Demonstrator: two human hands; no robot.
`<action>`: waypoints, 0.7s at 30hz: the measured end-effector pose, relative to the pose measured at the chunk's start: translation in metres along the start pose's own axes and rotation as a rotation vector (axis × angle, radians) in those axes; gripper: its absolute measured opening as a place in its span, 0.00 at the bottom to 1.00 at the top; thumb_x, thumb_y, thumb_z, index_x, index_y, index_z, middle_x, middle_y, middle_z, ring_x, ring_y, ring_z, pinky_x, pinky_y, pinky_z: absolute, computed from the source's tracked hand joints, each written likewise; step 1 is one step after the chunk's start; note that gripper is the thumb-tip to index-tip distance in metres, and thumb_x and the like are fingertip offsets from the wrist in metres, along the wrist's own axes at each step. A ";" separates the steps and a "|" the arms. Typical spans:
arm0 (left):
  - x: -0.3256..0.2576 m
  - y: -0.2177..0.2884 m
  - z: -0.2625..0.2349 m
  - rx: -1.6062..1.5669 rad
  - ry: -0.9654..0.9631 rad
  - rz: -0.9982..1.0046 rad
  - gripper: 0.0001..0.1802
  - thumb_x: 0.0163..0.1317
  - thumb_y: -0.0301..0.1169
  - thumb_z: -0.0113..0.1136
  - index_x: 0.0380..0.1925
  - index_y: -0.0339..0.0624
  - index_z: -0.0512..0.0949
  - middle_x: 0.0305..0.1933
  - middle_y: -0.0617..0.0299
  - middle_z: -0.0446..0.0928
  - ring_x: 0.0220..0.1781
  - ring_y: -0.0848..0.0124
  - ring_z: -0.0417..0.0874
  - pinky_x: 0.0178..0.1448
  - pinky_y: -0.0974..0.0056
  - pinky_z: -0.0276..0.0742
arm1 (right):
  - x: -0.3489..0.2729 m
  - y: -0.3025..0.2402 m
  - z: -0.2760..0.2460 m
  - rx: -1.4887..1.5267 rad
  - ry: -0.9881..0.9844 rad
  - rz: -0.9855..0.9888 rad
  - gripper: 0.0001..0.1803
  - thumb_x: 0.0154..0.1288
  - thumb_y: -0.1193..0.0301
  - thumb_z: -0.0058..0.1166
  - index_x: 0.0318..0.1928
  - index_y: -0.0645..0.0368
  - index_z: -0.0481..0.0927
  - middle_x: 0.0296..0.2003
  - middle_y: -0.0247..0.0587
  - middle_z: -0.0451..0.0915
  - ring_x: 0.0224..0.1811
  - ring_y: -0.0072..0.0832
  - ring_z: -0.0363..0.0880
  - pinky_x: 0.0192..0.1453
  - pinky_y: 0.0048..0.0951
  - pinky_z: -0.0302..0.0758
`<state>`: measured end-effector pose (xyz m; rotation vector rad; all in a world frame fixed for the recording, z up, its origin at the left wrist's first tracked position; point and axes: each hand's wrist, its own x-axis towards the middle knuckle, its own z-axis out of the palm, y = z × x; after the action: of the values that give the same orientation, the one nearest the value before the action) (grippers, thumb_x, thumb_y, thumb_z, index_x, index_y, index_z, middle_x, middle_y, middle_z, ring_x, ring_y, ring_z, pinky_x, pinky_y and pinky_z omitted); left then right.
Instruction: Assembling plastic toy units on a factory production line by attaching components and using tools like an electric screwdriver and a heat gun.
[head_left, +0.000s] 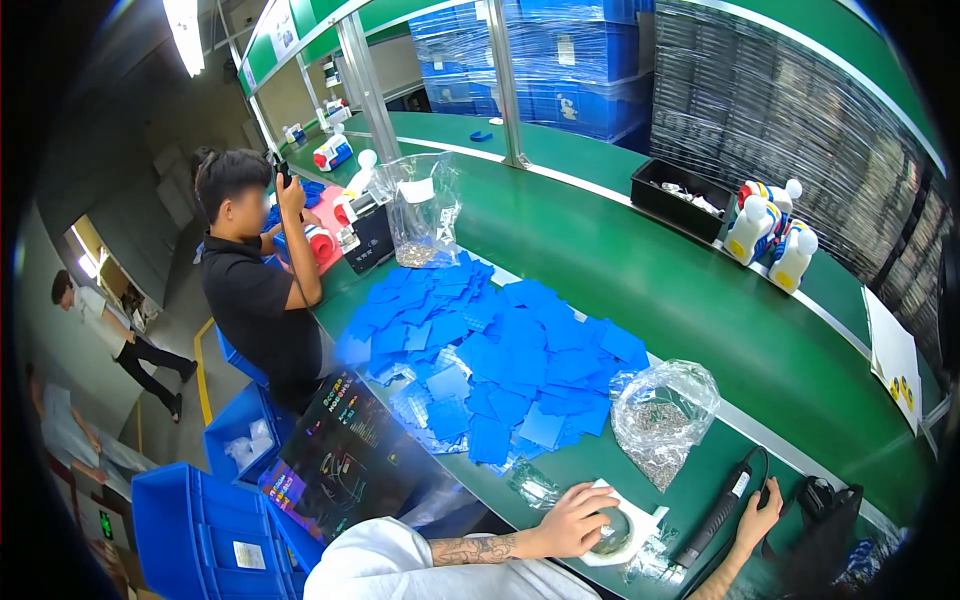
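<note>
Green surfacing is provided on the table [580,471], over which two bare hands are positioned. The left hand [575,522] is placed on the left part of a white tape roll [636,520] with a round clear centre, located beside the table's near edge. Its fingers are curved over the rim; whether the roll is pinched by the thumb cannot be told. The right hand [760,515] is held farther right, its fingers loosely bent near a thin black cord; whether the cord is gripped cannot be told. A black rod-shaped tool [716,518] is laid between the roll and the right hand, slanted from the near edge toward the far edge. Clear film [534,485] is spread just left of the roll.

A clear bag [660,425] filled with small grey parts is set near the table's far edge, beyond the roll. To its left, a wide heap of blue plates [510,350] is stacked loosely between both edges. A second clear bag [420,215] is stood beyond the heap, beside a black box [372,240]. Past the far edge, a black bin [645,190] is placed on a green ledge.
</note>
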<state>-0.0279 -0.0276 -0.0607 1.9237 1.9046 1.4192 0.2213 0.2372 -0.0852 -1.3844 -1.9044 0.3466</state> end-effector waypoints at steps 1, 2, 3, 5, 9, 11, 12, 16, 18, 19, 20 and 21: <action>0.000 0.000 0.000 0.003 -0.003 -0.002 0.06 0.46 0.24 0.55 0.28 0.40 0.75 0.53 0.57 0.71 0.63 0.59 0.67 0.63 0.47 0.61 | 0.000 -0.001 0.000 0.000 -0.003 0.006 0.19 0.53 0.81 0.49 0.48 0.65 0.74 0.53 0.50 0.73 0.57 0.44 0.69 0.62 0.37 0.64; 0.000 0.001 0.000 0.000 -0.006 0.000 0.06 0.46 0.24 0.55 0.28 0.40 0.75 0.53 0.57 0.71 0.63 0.59 0.67 0.63 0.47 0.61 | 0.000 -0.001 0.000 -0.003 -0.001 0.009 0.19 0.53 0.81 0.49 0.48 0.65 0.74 0.53 0.50 0.73 0.57 0.44 0.69 0.62 0.37 0.64; 0.001 0.002 0.000 -0.003 -0.007 -0.007 0.06 0.47 0.24 0.55 0.28 0.40 0.75 0.53 0.58 0.72 0.63 0.59 0.67 0.63 0.47 0.61 | 0.000 0.000 -0.001 0.001 0.004 0.006 0.19 0.53 0.81 0.49 0.48 0.65 0.74 0.53 0.50 0.73 0.56 0.44 0.69 0.61 0.37 0.64; 0.003 0.002 0.000 -0.014 -0.015 -0.009 0.05 0.47 0.24 0.55 0.27 0.41 0.75 0.52 0.58 0.72 0.63 0.59 0.67 0.63 0.47 0.61 | 0.001 0.000 -0.001 -0.003 0.016 0.011 0.18 0.53 0.81 0.49 0.48 0.65 0.74 0.53 0.50 0.73 0.56 0.44 0.69 0.61 0.37 0.64; 0.006 0.005 -0.005 0.003 -0.010 -0.012 0.05 0.47 0.24 0.56 0.27 0.42 0.75 0.51 0.60 0.73 0.61 0.60 0.69 0.62 0.48 0.62 | 0.001 -0.004 0.000 -0.003 0.020 -0.023 0.18 0.52 0.80 0.49 0.47 0.63 0.75 0.51 0.50 0.75 0.55 0.44 0.70 0.60 0.38 0.65; 0.007 0.007 -0.007 0.024 -0.011 -0.026 0.05 0.47 0.24 0.56 0.26 0.43 0.75 0.51 0.60 0.73 0.61 0.60 0.69 0.62 0.48 0.62 | 0.001 -0.009 -0.001 -0.008 0.021 -0.014 0.17 0.52 0.80 0.49 0.46 0.64 0.75 0.51 0.50 0.75 0.55 0.44 0.70 0.60 0.38 0.65; 0.007 0.007 -0.007 0.027 -0.008 -0.031 0.05 0.47 0.24 0.56 0.26 0.43 0.75 0.50 0.61 0.74 0.60 0.60 0.70 0.62 0.48 0.62 | 0.001 -0.010 0.000 -0.007 0.023 -0.014 0.17 0.52 0.80 0.50 0.46 0.64 0.75 0.51 0.51 0.75 0.55 0.44 0.70 0.60 0.38 0.65; 0.005 0.006 -0.009 0.052 -0.012 -0.040 0.05 0.47 0.24 0.56 0.26 0.44 0.75 0.50 0.62 0.74 0.60 0.60 0.70 0.62 0.48 0.63 | 0.000 -0.017 0.000 0.016 0.020 -0.013 0.18 0.52 0.80 0.50 0.46 0.65 0.75 0.51 0.51 0.75 0.55 0.44 0.70 0.60 0.39 0.65; 0.005 0.006 -0.008 0.043 -0.015 -0.035 0.05 0.47 0.24 0.56 0.26 0.44 0.76 0.50 0.62 0.74 0.60 0.61 0.70 0.62 0.48 0.63 | -0.002 -0.017 -0.002 0.010 0.027 -0.003 0.18 0.52 0.80 0.50 0.46 0.65 0.75 0.51 0.51 0.75 0.55 0.44 0.70 0.60 0.39 0.65; 0.005 0.006 -0.006 0.038 -0.013 -0.031 0.05 0.46 0.24 0.56 0.26 0.44 0.76 0.50 0.62 0.74 0.60 0.61 0.70 0.62 0.48 0.62 | -0.003 -0.017 -0.005 0.008 0.032 0.002 0.18 0.52 0.80 0.50 0.46 0.65 0.75 0.50 0.51 0.75 0.55 0.44 0.70 0.60 0.39 0.65; 0.007 0.005 -0.005 0.049 0.009 -0.011 0.07 0.43 0.23 0.57 0.26 0.45 0.77 0.48 0.62 0.76 0.57 0.60 0.73 0.59 0.50 0.65 | -0.002 -0.018 -0.007 0.006 0.035 0.012 0.17 0.52 0.80 0.49 0.46 0.66 0.75 0.50 0.51 0.76 0.55 0.44 0.70 0.60 0.39 0.65; 0.009 0.006 -0.003 0.018 -0.016 0.011 0.07 0.43 0.23 0.57 0.26 0.45 0.77 0.48 0.62 0.76 0.57 0.60 0.73 0.59 0.50 0.65 | -0.003 -0.012 -0.011 -0.005 0.057 0.020 0.18 0.51 0.79 0.50 0.45 0.65 0.76 0.50 0.50 0.76 0.54 0.44 0.70 0.60 0.39 0.66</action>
<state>-0.0273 -0.0224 -0.0507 1.9500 1.9092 1.3903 0.2208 0.2277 -0.0721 -1.4031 -1.8476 0.3086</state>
